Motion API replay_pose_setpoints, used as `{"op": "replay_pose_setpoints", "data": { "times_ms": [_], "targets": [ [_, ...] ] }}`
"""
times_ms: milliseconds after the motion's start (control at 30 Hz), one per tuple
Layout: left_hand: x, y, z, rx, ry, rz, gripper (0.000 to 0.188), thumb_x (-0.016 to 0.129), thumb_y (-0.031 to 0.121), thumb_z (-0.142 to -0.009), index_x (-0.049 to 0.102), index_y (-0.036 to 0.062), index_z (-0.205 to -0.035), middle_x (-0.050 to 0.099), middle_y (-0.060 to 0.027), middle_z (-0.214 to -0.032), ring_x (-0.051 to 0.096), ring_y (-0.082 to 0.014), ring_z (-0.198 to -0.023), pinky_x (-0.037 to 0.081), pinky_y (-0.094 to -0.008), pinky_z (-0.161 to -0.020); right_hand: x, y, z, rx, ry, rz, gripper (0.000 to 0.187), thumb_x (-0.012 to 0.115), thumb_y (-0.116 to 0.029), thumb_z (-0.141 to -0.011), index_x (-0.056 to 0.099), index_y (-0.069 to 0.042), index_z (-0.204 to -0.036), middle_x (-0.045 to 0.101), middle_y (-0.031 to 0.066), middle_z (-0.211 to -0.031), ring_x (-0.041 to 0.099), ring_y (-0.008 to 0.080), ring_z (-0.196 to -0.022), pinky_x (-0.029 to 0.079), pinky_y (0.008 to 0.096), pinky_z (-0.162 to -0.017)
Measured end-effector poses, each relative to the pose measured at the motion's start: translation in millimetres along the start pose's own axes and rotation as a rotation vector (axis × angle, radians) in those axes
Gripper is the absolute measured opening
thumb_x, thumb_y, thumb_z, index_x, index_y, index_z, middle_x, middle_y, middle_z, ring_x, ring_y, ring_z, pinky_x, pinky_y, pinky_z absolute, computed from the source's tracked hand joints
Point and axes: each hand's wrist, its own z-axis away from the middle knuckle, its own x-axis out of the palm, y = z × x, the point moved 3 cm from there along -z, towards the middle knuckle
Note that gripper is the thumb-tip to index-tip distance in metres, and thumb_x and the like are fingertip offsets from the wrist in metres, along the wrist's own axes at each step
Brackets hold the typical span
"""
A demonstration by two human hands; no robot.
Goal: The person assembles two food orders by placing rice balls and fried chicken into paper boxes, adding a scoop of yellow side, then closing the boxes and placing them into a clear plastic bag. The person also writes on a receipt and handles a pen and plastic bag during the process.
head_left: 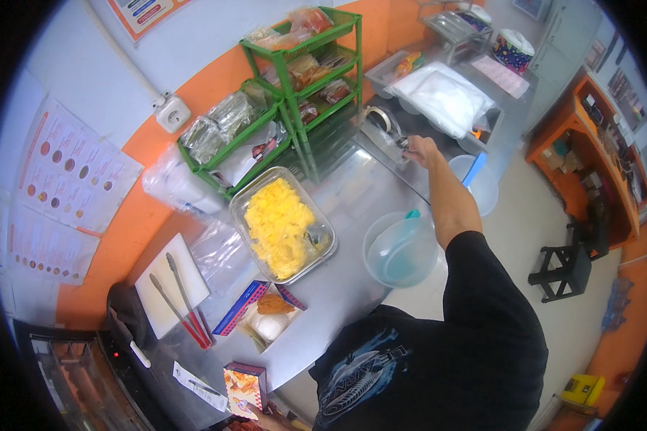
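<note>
Stretched across the counter, my right hand (423, 152) is closed at the edge of a clear container holding a pale ring-shaped item (384, 118). A small shiny metallic piece shows at its fingertips; its kind cannot be made out. Low in the view, my left hand (267, 421) is partly cut off and grips a small printed food box (244, 388). Further in on the steel counter stands an open takeaway box (246, 307) with a white rounded portion (272, 327) and a brown fried piece (274, 304).
A steel tray (329, 248) of yellow food sits mid-counter. Red-handled tongs (194, 316) lie on a white board (158, 302). Green racks (291, 93) hold packets. Translucent tubs (384, 276) stand along the near edge; a black stool (564, 269) is on the floor.
</note>
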Motion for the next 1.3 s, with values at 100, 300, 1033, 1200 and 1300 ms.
{"op": "replay_pose_setpoints", "data": {
  "times_ms": [100, 300, 1033, 1200, 1300],
  "targets": [
    [9, 11, 8, -0.059, 0.051, 0.082, 0.079, 0.074, 0.050, -0.092, 0.044, 0.0085, -0.152, 0.053, -0.0111, -0.145, 0.051, -0.0250, -0.128, 0.040, -0.0438, -0.105, -2, -4, -4, -0.851, -0.197, 1.588, 0.024, 0.078, -0.030, -0.086, 0.068, -0.008, -0.087, 0.072, 0.0096, -0.093, 0.072, 0.0281, -0.088, 0.059, 0.0405, -0.072],
    [13, 33, 19, -0.154, 0.030, 0.224, 0.081, 0.076, 0.049, -0.090, 0.041, 0.0131, -0.154, 0.053, -0.0086, -0.146, 0.049, -0.0258, -0.133, 0.038, -0.0448, -0.109, -14, -13, -46, -0.575, -0.162, 1.884, 0.039, 0.072, -0.035, -0.084, 0.074, -0.002, -0.105, 0.073, 0.0215, -0.107, 0.071, 0.0392, -0.102, 0.056, 0.0480, -0.089],
    [3, 88, 29, -0.764, -0.428, 0.648, 0.044, 0.063, 0.040, -0.102, 0.056, 0.0100, -0.134, 0.072, -0.0071, -0.114, 0.072, -0.0214, -0.096, 0.060, -0.0417, -0.083, 240, 199, 591, -0.470, -1.300, 0.660, 0.024, 0.066, -0.004, -0.097, 0.066, 0.000, -0.121, 0.069, 0.0044, -0.090, 0.060, 0.0094, -0.075, 0.050, 0.0252, -0.068],
    [-1, 96, 22, -0.856, -0.425, 0.655, 0.044, 0.066, 0.037, -0.101, 0.056, 0.0116, -0.135, 0.072, -0.0082, -0.114, 0.071, -0.0218, -0.098, 0.060, -0.0429, -0.083, 257, 258, 647, -0.254, -1.205, 0.487, 0.027, 0.067, -0.006, -0.099, 0.054, -0.002, -0.121, 0.068, 0.0030, -0.085, 0.058, 0.0055, -0.070, 0.048, 0.0226, -0.062],
    [0, 100, 22, -0.859, -0.466, 0.703, 0.043, 0.066, 0.034, -0.101, 0.055, 0.0111, -0.135, 0.070, -0.0095, -0.117, 0.071, -0.0231, -0.099, 0.060, -0.0424, -0.085, 257, 272, 654, -0.332, -1.102, 0.516, 0.024, 0.069, -0.007, -0.098, 0.054, -0.002, -0.115, 0.070, 0.0037, -0.084, 0.059, 0.0063, -0.067, 0.048, 0.0239, -0.060]
  ]
}}
